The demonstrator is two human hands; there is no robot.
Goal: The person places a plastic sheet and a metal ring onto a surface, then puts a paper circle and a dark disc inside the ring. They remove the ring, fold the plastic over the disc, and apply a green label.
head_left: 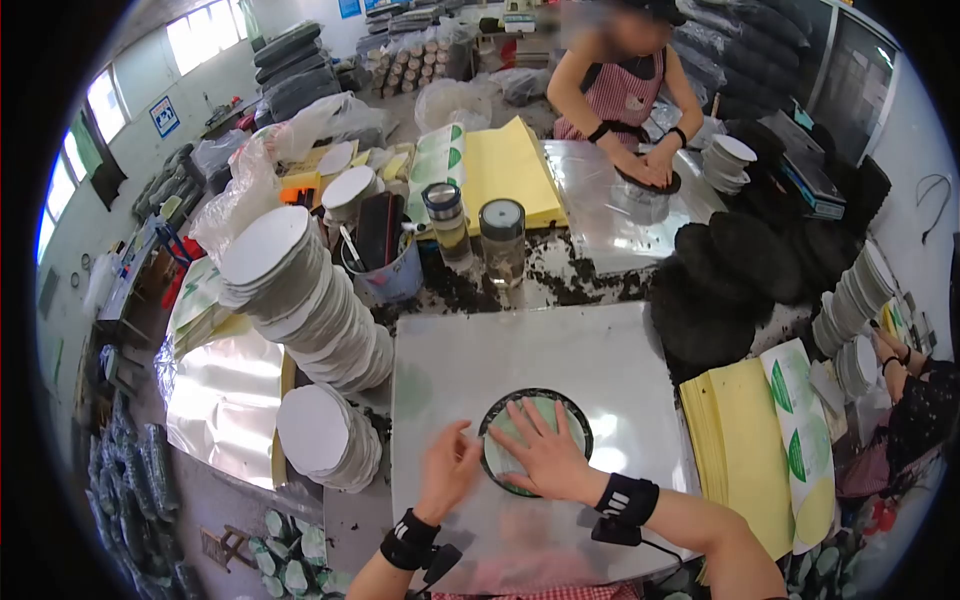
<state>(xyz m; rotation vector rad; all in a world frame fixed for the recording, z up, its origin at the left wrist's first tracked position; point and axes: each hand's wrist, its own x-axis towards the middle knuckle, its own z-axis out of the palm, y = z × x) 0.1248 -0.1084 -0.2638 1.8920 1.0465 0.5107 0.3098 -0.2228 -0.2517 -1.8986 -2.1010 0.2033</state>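
Observation:
On a shiny metal sheet [620,370] in front of me lies a round pale green disc [572,440] with a black rim [588,415]. My right hand [545,455] is pressed flat on the disc, fingers spread. Just left of the rim is my left hand [450,470], slightly blurred, its fingers loosely bent and apart with nothing visible in them. Dark bands with small devices are strapped round both my wrists. Tall stacks of white round discs [315,310] stand left of the sheet, with a shorter stack [315,430] nearer me.
Behind the sheet stand two lidded bottles [502,250] and a tub of tools [390,278]. Black round pads [700,310] pile up at right, above yellow sheets [735,430]. Across the table a person [625,90] presses a dark disc; another person's arm [893,365] shows at far right.

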